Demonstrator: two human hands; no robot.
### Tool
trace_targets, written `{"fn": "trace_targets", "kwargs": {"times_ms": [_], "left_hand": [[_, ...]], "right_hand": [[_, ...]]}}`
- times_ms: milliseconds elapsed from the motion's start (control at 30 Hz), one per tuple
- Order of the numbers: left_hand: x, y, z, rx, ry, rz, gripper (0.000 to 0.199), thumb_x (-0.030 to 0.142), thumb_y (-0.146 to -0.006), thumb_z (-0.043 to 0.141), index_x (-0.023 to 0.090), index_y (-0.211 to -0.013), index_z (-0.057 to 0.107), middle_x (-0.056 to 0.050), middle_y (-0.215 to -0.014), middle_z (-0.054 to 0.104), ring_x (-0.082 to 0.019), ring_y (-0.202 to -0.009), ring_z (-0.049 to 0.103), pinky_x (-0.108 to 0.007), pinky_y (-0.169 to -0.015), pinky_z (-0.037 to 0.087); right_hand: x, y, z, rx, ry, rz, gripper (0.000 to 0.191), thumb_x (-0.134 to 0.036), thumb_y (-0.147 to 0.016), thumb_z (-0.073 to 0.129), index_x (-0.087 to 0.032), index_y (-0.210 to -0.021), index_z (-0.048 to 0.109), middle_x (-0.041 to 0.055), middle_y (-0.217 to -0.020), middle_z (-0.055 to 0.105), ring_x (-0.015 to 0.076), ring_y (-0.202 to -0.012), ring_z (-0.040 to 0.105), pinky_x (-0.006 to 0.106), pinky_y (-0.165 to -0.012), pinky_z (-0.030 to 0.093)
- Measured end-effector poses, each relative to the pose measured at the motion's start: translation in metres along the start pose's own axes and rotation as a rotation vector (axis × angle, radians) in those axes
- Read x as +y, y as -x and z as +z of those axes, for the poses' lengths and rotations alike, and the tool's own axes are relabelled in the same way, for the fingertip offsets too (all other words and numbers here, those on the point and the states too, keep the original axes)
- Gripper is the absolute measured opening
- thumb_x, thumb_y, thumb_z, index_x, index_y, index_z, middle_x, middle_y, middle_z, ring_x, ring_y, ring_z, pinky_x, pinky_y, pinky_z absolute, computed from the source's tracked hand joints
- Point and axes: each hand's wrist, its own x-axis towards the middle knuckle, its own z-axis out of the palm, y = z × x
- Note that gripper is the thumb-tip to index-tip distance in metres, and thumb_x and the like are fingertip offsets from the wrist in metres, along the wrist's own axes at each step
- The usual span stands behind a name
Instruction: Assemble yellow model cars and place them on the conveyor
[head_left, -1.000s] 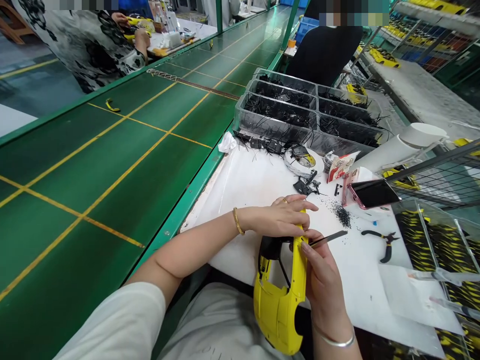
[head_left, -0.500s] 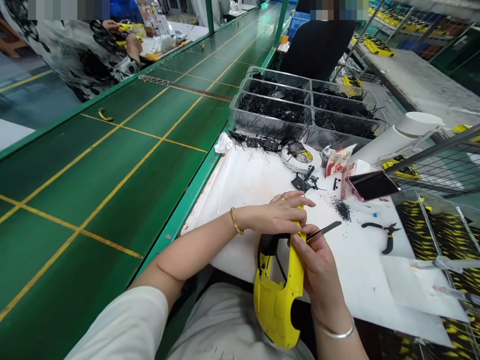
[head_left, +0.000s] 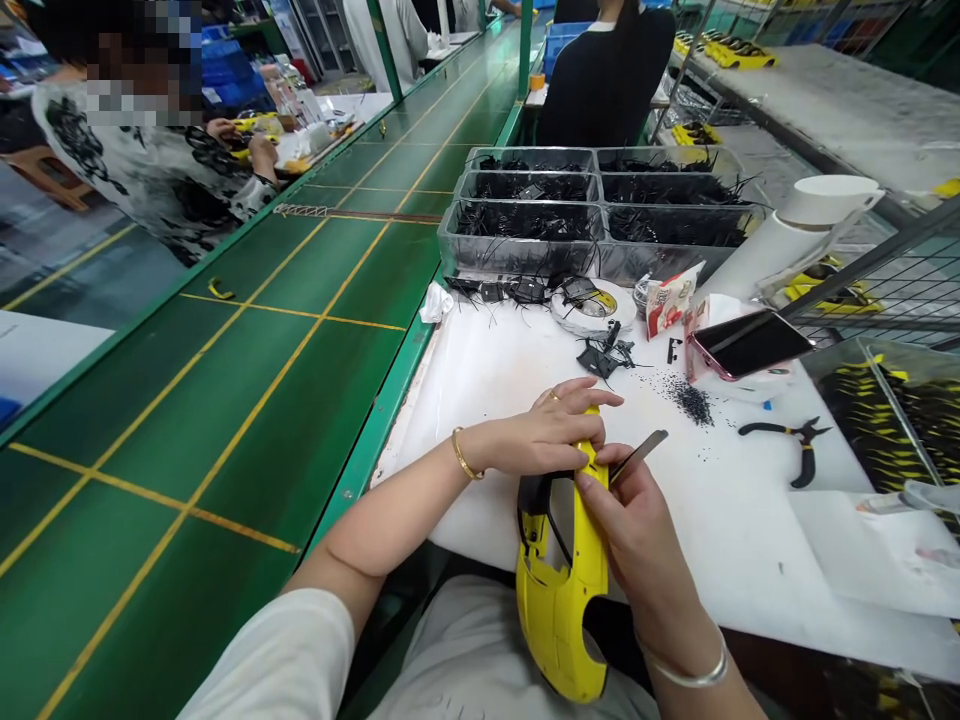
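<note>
A yellow plastic toy car body shell (head_left: 559,610) stands on end over the white work mat (head_left: 480,400), its black-edged window opening facing up. My left hand (head_left: 547,430) grips its upper edge from the left, with a gold bangle on the wrist. My right hand (head_left: 626,525) presses against the same shell lower down and pinches a slim metal file (head_left: 639,455). The file's tip points up and to the right, just beside the shell's edge. Its handle is hidden in my fingers.
Ahead stands a clear divided tray (head_left: 600,215) full of black parts. A tape roll (head_left: 589,310), a pile of black grit (head_left: 691,404), a phone (head_left: 750,343) and pliers (head_left: 795,445) lie on the mat. A green conveyor belt (head_left: 225,400) runs along the left.
The view has swung and risen, shifting the whole scene. The file now tilts more steeply upward. Both hands stay on the shell.
</note>
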Motion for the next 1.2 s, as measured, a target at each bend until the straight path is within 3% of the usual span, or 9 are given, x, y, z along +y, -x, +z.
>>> {"fn": "trace_targets", "kwargs": {"times_ms": [167, 333, 600, 700, 800, 900, 1000, 1100, 1200], "left_hand": [[0.004, 0.000, 0.002, 0.012, -0.030, -0.022, 0.015, 0.032, -0.085, 0.046, 0.021, -0.093, 0.054, -0.009, -0.156, 0.033, -0.028, -0.151, 0.007, -0.050, -0.123, 0.010], [0.002, 0.001, 0.001, 0.003, -0.041, -0.005, 0.016, 0.033, -0.086, 0.047, 0.021, -0.094, 0.054, -0.009, -0.156, 0.033, -0.027, -0.152, 0.006, -0.047, -0.124, 0.009], [-0.002, 0.001, -0.007, -0.057, -0.048, 0.028, 0.025, 0.043, -0.087, 0.053, 0.021, -0.098, 0.056, -0.012, -0.155, 0.033, -0.027, -0.151, 0.008, -0.046, -0.125, 0.006], [0.002, 0.001, -0.011, -0.079, -0.047, 0.021, 0.026, 0.044, -0.087, 0.054, 0.021, -0.099, 0.056, -0.012, -0.156, 0.033, -0.027, -0.151, 0.010, -0.046, -0.125, 0.005], [0.006, 0.001, -0.015, -0.097, -0.038, 0.017, 0.028, 0.045, -0.085, 0.055, 0.021, -0.099, 0.055, -0.013, -0.156, 0.032, -0.027, -0.151, 0.010, -0.046, -0.125, 0.005], [0.007, 0.002, -0.016, -0.094, -0.015, 0.036, 0.030, 0.046, -0.085, 0.055, 0.019, -0.099, 0.055, -0.015, -0.155, 0.032, -0.029, -0.151, 0.010, -0.047, -0.124, 0.005], [0.004, 0.001, -0.015, -0.087, -0.005, 0.045, 0.031, 0.047, -0.084, 0.056, 0.020, -0.098, 0.054, -0.016, -0.155, 0.032, -0.030, -0.151, 0.009, -0.049, -0.123, 0.005], [0.001, 0.001, -0.012, -0.078, -0.004, 0.062, 0.033, 0.049, -0.082, 0.057, 0.020, -0.098, 0.054, -0.017, -0.155, 0.032, -0.030, -0.151, 0.010, -0.051, -0.123, 0.006], [0.000, 0.001, -0.010, -0.059, -0.005, 0.077, 0.034, 0.049, -0.082, 0.061, 0.020, -0.097, 0.054, -0.018, -0.155, 0.033, -0.032, -0.150, 0.011, -0.052, -0.122, 0.006]], "right_hand": [[-0.003, 0.000, 0.000, 0.001, -0.065, 0.054, 0.046, -0.040, -0.066, 0.085, -0.025, -0.087, 0.047, -0.0016, -0.083, 0.060, 0.0151, -0.066, 0.055, 0.026, -0.057, 0.048], [0.003, 0.002, -0.009, -0.078, -0.218, 0.090, 0.040, -0.045, -0.070, 0.079, -0.025, -0.095, 0.056, 0.0017, -0.094, 0.063, 0.0189, -0.078, 0.059, 0.030, -0.065, 0.050], [-0.020, 0.008, -0.048, 0.236, 0.358, -0.490, 0.025, -0.037, -0.097, 0.051, -0.024, -0.079, 0.064, 0.0058, -0.099, 0.057, 0.0241, -0.097, 0.053, 0.042, -0.092, 0.037], [-0.031, 0.016, -0.050, 0.232, 0.295, -0.652, 0.033, -0.040, -0.101, 0.040, -0.025, -0.088, 0.068, 0.0077, -0.100, 0.057, 0.0254, -0.099, 0.054, 0.042, -0.086, 0.041], [-0.029, 0.019, -0.045, 0.037, 0.024, -0.561, 0.037, -0.043, -0.101, 0.039, -0.025, -0.090, 0.069, 0.0075, -0.091, 0.057, 0.0213, -0.081, 0.057, 0.035, -0.065, 0.046], [-0.019, 0.015, -0.039, -0.096, -0.052, -0.438, 0.014, -0.033, -0.093, 0.061, -0.024, -0.083, 0.064, 0.0052, -0.091, 0.060, 0.0178, -0.078, 0.058, 0.032, -0.068, 0.050], [-0.013, 0.010, -0.036, -0.065, -0.092, -0.438, 0.008, -0.021, -0.087, 0.069, -0.025, -0.085, 0.062, 0.0028, -0.083, 0.060, 0.0186, -0.085, 0.059, 0.032, -0.078, 0.050], [-0.014, 0.009, -0.036, -0.062, -0.116, -0.492, 0.008, -0.021, -0.093, 0.057, -0.026, -0.094, 0.064, 0.0024, -0.079, 0.059, 0.0207, -0.089, 0.059, 0.039, -0.090, 0.048], [-0.020, 0.011, -0.036, -0.052, 0.036, -0.539, 0.018, -0.025, -0.098, 0.049, -0.023, -0.092, 0.066, 0.0046, -0.088, 0.058, 0.0190, -0.090, 0.056, 0.034, -0.087, 0.046]]}}
